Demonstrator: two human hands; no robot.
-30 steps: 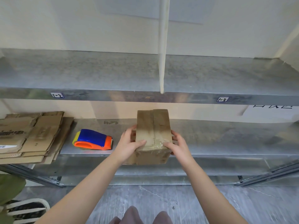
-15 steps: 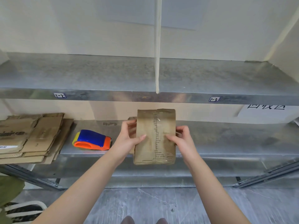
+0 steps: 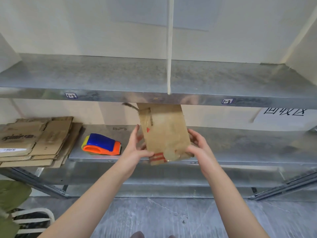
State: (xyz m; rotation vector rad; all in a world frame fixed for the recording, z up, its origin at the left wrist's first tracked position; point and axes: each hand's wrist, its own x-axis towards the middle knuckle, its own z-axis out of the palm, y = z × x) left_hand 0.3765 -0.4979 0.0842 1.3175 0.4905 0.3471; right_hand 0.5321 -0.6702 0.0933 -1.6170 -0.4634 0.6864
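A small brown cardboard box (image 3: 164, 131), taped over and with red marks near its lower edge, is lifted in front of the lower metal shelf (image 3: 240, 152). My left hand (image 3: 135, 146) grips its left side with the thumb across the front bottom corner. My right hand (image 3: 197, 145) grips its right side, fingers curled behind it. The box top reaches the front edge of the upper shelf (image 3: 120, 79), and its far side is hidden.
A blue and orange tape dispenser (image 3: 102, 144) lies on the lower shelf left of the box. Flattened cardboard sheets (image 3: 34, 140) are stacked further left. A white divider (image 3: 169, 48) stands on the upper shelf. A white sign (image 3: 283, 115) hangs right.
Both hands have lifted the box off the lower shelf and turned it, so another face with red marks now shows. The camera view has tilted slightly up.
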